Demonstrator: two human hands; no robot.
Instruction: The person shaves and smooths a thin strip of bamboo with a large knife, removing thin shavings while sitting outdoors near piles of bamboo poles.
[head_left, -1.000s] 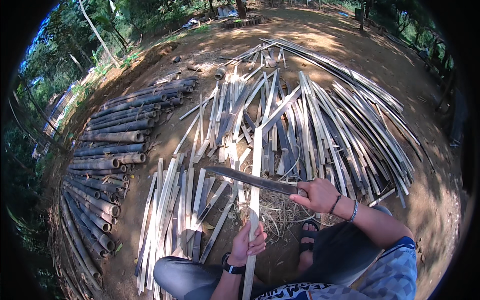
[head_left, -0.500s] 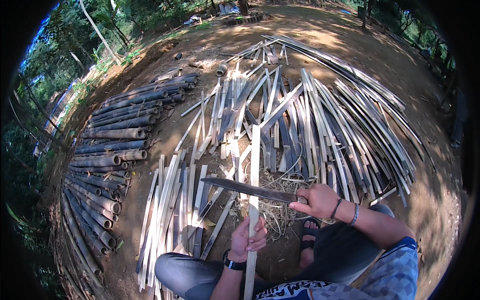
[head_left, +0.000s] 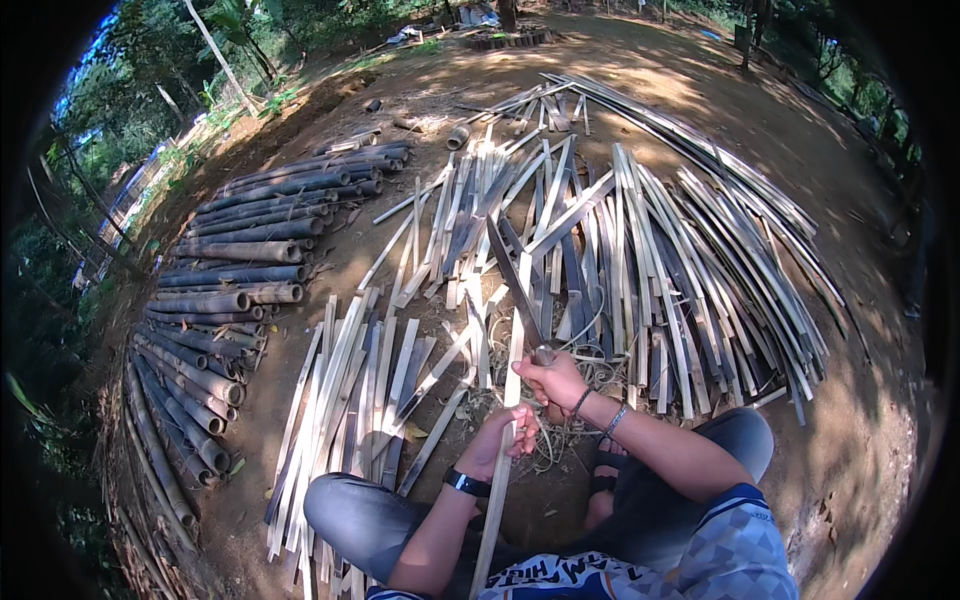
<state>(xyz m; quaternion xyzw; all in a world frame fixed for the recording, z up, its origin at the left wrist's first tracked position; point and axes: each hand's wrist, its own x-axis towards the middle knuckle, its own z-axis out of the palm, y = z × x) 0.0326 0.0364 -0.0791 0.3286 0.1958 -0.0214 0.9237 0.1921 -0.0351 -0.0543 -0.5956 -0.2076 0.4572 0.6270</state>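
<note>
My left hand (head_left: pixel 505 438) grips a long pale bamboo strip (head_left: pixel 501 470) that runs from between my knees up and away from me. My right hand (head_left: pixel 552 381) is closed on the handle of a long dark machete (head_left: pixel 515 283). Its blade points away from me and slightly left, over the far end of the strip. Both hands are close together, just above my lap. A dark watch sits on my left wrist and bracelets on my right. Curled shavings (head_left: pixel 600 375) lie on the ground under the hands.
Split bamboo slats (head_left: pixel 640 250) fan out on the dirt ahead and right. Another slat pile (head_left: pixel 350 400) lies left of my knee. Whole round bamboo poles (head_left: pixel 230 290) are stacked in rows at the left. Trees and a distant log pile edge the yard.
The machete swung from lying crosswise, pointing left, to pointing away from me. My right hand moved left, closer to my left hand on the strip.
</note>
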